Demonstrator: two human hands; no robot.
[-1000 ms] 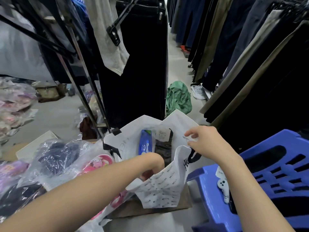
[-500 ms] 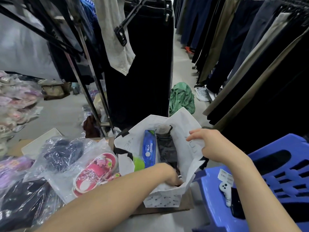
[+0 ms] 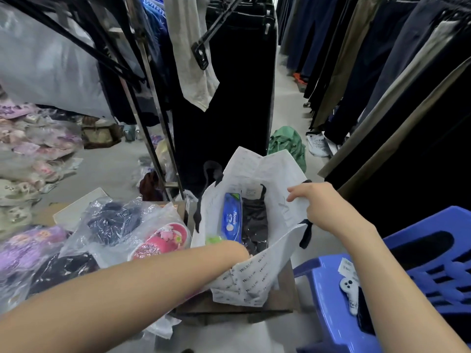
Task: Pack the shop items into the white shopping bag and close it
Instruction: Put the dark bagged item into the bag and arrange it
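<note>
White shopping bag [image 3: 254, 281], unclosed: holds blue box [image 3: 230, 217] and dark garment [image 3: 254, 222]; right hand [image 3: 328, 210] pinches rim open, left hand [image 3: 237, 250] sunk inside, grip not discernible; wrapped pink slippers [image 3: 165, 238] lie outside.

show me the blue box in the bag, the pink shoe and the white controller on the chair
blue box [image 3: 231, 217], head view, middle of its printed face
pink shoe [image 3: 156, 245], head view, its pink upper under the plastic wrap
white controller [image 3: 349, 293], head view, middle of its body

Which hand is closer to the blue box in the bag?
Left. The left hand dips into the bag just beside the blue box; the right hand holds the bag's rim, farther off.
</note>
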